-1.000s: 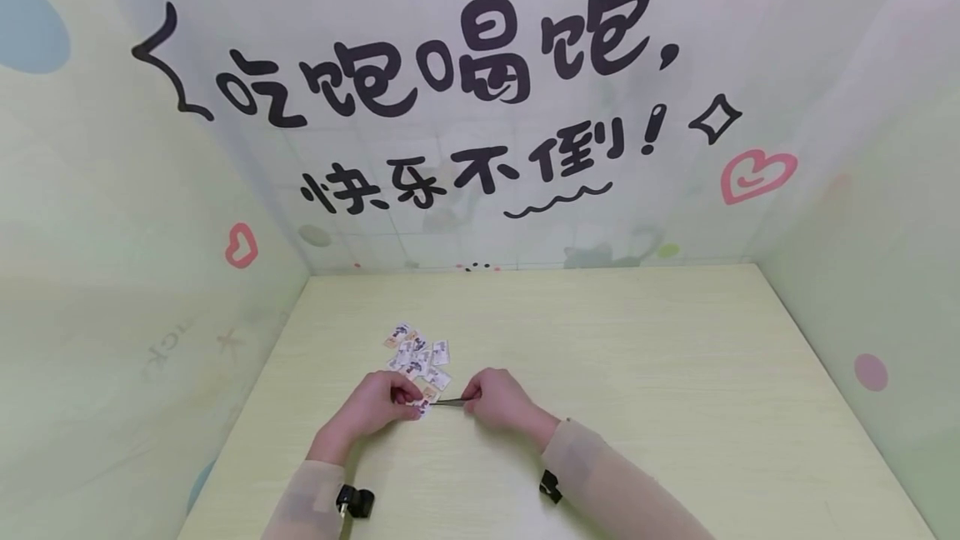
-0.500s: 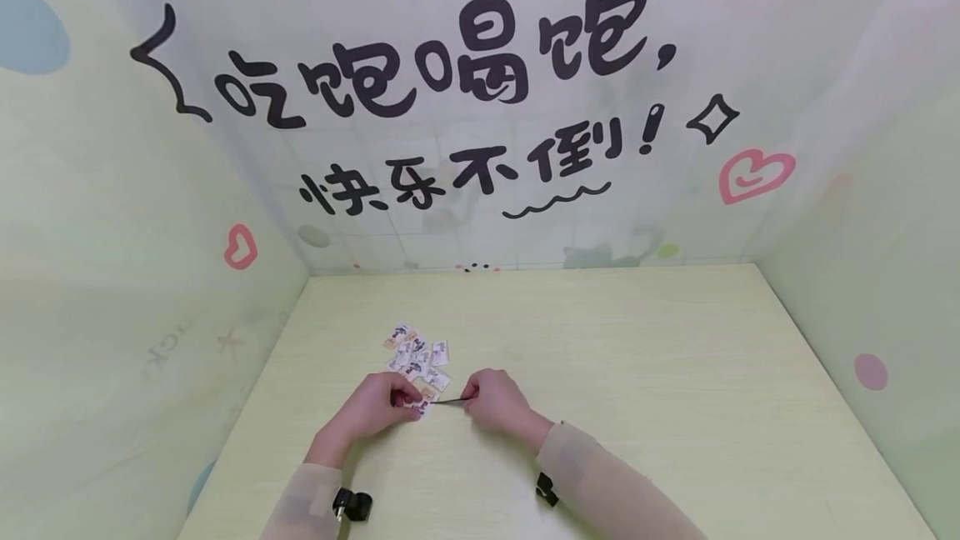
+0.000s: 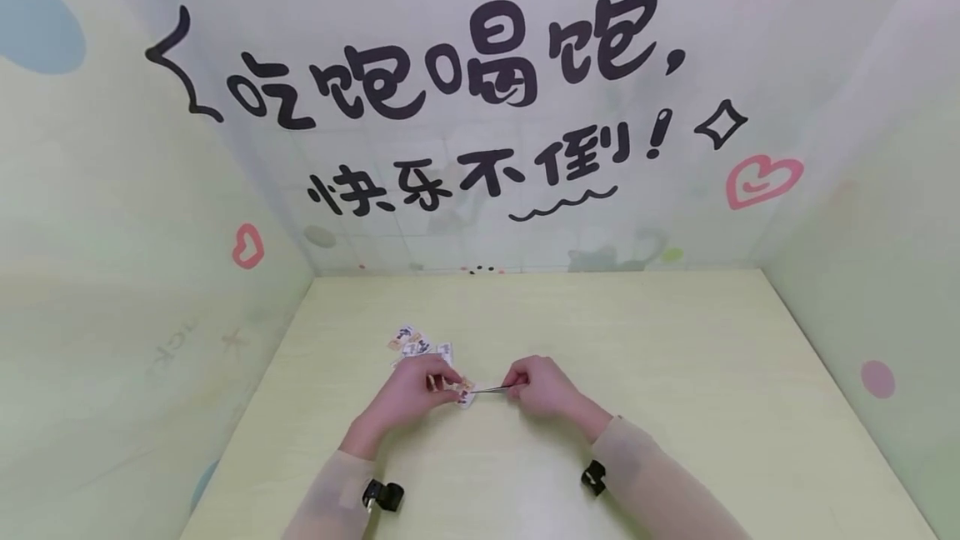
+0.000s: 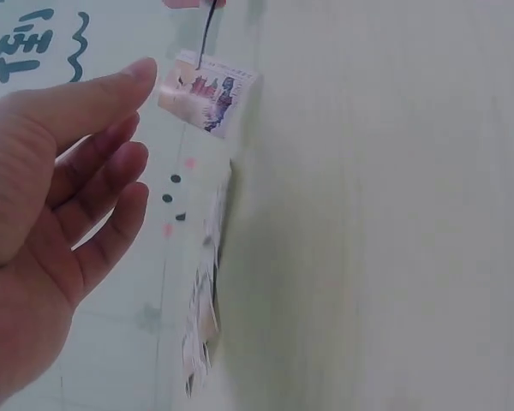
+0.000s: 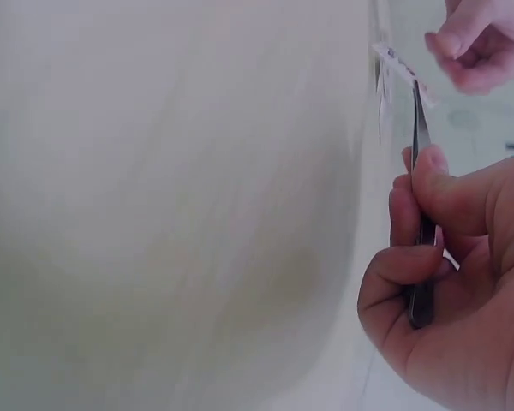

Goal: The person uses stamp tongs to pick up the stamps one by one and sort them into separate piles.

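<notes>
A pair of black tweezers is gripped in my right hand, its tips meeting the edge of a small printed stamp. Purple and orange figures show on the stamp's face, which is held up off the table. My left hand is just left of the stamp, with bent, relaxed fingers. A narrow gap separates its fingertips from the stamp in both wrist views. Behind the left hand, a loose pile of several similar stamps lies overlapping, partly hidden by that hand.
The pale wooden table extends to the right and front of the hands. Printed cloth walls enclose it at the back and both sides. A black wrist camera hangs at the left sleeve, another wrist camera at the right.
Both hands have shifted right and slightly away from me, with the stamp and tweezers moving along. More of the stamp pile is now covered by the left hand.
</notes>
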A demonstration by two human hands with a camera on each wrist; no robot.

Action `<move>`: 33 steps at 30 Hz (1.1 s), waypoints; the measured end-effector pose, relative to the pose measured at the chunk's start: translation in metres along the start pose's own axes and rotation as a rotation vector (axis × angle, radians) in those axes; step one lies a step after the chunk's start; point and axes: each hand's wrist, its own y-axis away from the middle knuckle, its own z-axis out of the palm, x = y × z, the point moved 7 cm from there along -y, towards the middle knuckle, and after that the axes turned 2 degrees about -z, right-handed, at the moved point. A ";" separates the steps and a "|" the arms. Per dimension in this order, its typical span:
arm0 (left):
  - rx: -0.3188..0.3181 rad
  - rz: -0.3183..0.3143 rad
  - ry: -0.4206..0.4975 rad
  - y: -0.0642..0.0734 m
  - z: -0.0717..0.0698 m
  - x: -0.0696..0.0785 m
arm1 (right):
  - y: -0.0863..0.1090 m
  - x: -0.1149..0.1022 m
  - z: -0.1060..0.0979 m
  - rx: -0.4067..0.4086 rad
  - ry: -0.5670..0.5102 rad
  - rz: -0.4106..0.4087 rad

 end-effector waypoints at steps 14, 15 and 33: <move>-0.158 0.082 0.041 -0.066 0.077 0.057 | 0.028 0.078 -0.098 -0.158 0.037 -0.020; -0.168 0.072 0.044 -0.070 0.082 0.057 | 0.028 0.080 -0.101 -0.156 0.040 -0.011; -0.228 -0.099 0.093 -0.097 0.115 0.047 | 0.027 0.088 -0.104 -0.120 0.082 0.059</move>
